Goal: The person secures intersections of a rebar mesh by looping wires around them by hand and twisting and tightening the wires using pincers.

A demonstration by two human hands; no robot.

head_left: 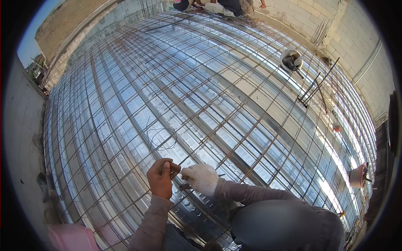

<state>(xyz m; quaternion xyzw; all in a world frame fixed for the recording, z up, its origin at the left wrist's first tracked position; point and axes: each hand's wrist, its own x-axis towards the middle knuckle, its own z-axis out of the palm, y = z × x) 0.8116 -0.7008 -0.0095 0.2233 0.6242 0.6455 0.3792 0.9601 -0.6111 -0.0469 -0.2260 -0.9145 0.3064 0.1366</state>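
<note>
My bare left hand [161,178] is closed in a pinch; what its fingertips hold is too small to make out. Close beside it, my right hand [203,179] wears a whitish glove. Its fingers are curled round something dark, partly hidden beneath the glove. Both hands are low over the grid of thin steel bars [250,170], which lies above shiny ribbed metal sheeting [142,109]. A loose loop of thin wire [162,139] rests on the grid just beyond my left hand.
A whitish bucket [292,60] with dark contents stands at the upper right near upright bars [310,90]. A reddish container [358,175] is at the right edge, a pink one [73,237] at the lower left. People [230,5] are at the far wall.
</note>
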